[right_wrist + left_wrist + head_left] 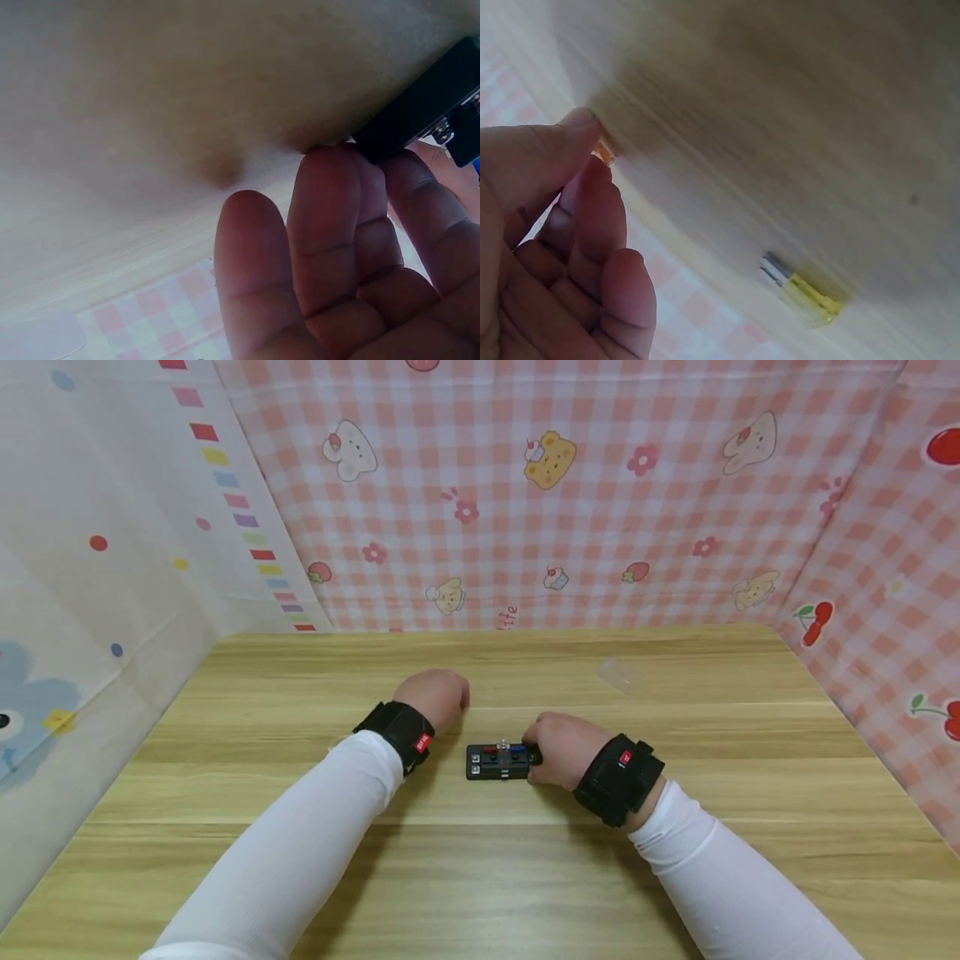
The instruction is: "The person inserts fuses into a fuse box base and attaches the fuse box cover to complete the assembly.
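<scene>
Near the middle of the wooden table (450, 877) we find a black block (487, 772), which lies with its length from left to right. The right hand (566, 750) is at its right end: the thumb and the fingers are bent narrow and grip this end, so the greater part of the block is uncovered, to the left of the fingertips. On the block we notice small red and blue parts, and two silver squares at the left end.

Farther away and to the left of the block is the left hand (433, 697). From its wrist view we see that the tips of the thumb and a finger pinch a small orange piece (604, 152). Near this hand, but apart from its fingers, a yellow piece (804, 298) with a metal end lies on the table. At the far right a clear plastic piece (619, 677) lies well apart from both hands.

Of the orange piece only a little shows between the fingertips, so we cannot tell its full shape. In the head view we can make out neither it nor the yellow piece. The right fingers cover one end of the block, and in the right wrist view its other part is cut off by the picture's edge. The outline of the clear plastic piece is faint against the wood.
</scene>
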Tool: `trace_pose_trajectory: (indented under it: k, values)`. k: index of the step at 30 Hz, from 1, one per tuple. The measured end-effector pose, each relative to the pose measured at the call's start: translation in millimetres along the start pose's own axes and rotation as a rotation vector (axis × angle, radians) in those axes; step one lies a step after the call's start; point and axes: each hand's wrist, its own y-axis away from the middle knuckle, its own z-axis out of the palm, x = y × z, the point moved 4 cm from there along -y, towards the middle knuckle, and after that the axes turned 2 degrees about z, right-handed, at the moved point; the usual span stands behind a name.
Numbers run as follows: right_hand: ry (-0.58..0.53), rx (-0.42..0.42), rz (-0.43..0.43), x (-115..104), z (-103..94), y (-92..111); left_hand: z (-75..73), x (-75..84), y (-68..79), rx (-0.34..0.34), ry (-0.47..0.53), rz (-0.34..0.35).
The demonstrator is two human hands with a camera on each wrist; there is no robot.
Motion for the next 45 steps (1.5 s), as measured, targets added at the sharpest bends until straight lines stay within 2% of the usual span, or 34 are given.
trace_pose_trajectory:
  k: [14,19,26,36,45]
  values:
    - [-0.007,0.004,0.002,1.0,0.9,-1.0,-1.4,2.2,0.5,0.032,-0.084,0.001]
    - [-0.004,0.003,0.001,1.4,1.2,-1.2,-3.0,0.6,0.7,0.057,-0.054,-0.012]
    - [-0.004,-0.002,0.001,1.5,1.6,-1.6,-0.3,-3.5,-0.6,0.035,-0.023,-0.038]
    - [-0.005,-0.003,0.005,0.9,0.8,-1.7,-2.0,-4.5,0.5,0.037,0.032,-0.016]
    - [-0.001,-0.01,0.01,0.9,1.0,-0.9,-0.5,-3.1,1.4,-0.018,0.096,0.002]
